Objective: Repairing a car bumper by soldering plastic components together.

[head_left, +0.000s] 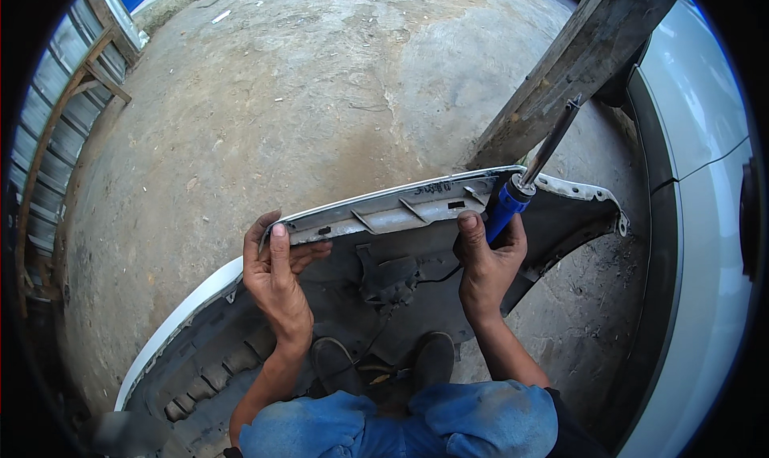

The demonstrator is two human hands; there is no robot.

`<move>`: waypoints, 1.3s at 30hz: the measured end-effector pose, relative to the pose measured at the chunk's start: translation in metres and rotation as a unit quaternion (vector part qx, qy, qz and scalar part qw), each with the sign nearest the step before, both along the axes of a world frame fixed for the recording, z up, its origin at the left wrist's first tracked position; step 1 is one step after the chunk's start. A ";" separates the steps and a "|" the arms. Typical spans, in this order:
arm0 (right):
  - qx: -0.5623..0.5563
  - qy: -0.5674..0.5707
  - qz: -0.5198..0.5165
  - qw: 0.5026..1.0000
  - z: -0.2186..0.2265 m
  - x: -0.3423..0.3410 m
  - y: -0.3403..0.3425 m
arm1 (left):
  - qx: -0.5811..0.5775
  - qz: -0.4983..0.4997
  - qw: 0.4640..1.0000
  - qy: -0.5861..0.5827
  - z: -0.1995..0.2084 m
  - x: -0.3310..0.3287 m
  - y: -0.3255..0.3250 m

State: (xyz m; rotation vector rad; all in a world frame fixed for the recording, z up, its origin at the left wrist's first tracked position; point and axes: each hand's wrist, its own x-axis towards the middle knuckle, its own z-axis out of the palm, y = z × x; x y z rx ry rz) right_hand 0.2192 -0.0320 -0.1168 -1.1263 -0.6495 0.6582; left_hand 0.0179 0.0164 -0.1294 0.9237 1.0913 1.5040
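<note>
1. Blue-handled tool (506,210) is closed inside the right hand (490,262); its metal rod (553,142) points toward the wooden post (581,62).
2. White-edged bumper (384,218) lies in front of the shoes (435,358) and to their left, with its dark inner side showing.
3. Left hand (278,278) pinches the bumper's far edge, and the two hands are well apart.

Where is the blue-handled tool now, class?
In the head view, the tool is right of centre, in the right hand, near the wooden post.
</note>
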 end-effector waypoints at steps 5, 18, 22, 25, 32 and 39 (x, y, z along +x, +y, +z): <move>-0.052 -0.052 -0.013 0.997 0.005 0.004 -0.009 | -0.006 0.017 1.000 -0.017 -0.005 0.002 -0.005; -0.056 -0.018 0.043 0.997 0.001 0.006 -0.003 | 0.008 -0.007 1.000 -0.030 -0.005 -0.001 -0.002; -0.052 0.000 0.044 0.998 0.004 0.001 -0.002 | 0.063 -0.024 0.998 -0.008 -0.012 -0.004 -0.010; -0.054 0.005 0.042 0.998 0.003 -0.001 -0.006 | 0.093 0.005 0.995 -0.027 -0.022 0.005 -0.026; -0.040 0.032 0.028 0.998 0.002 0.005 -0.001 | 0.016 -0.232 0.969 -0.085 -0.025 0.031 -0.029; -0.051 0.030 0.059 0.996 0.004 0.004 -0.002 | -0.026 -0.347 0.926 -0.145 0.004 0.043 -0.007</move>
